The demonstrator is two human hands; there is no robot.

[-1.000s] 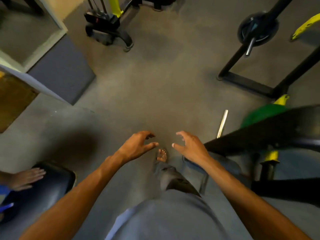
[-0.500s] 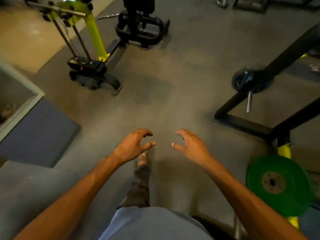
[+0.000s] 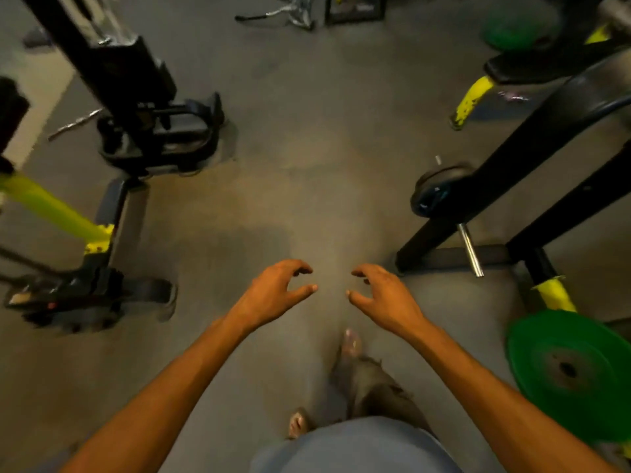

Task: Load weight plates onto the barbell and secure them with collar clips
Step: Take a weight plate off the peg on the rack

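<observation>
Left hand (image 3: 273,295) and right hand (image 3: 386,298) — both half-open, fingers curled — hold nothing, touching nothing.

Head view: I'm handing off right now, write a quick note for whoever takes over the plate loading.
Left hand: open, empty, fingers curled, held out over the floor.
Right hand: the same, empty, beside the left but apart from it.
Green plate: low on the right, on a rack peg.
Dark plate: further ahead on the same rack, with a bare metal peg below it.
A second green plate sits far off, top right, blurred.
Done: nothing visible; no barbell or clips in view.
Left: fetch plates, load, clip.
</observation>
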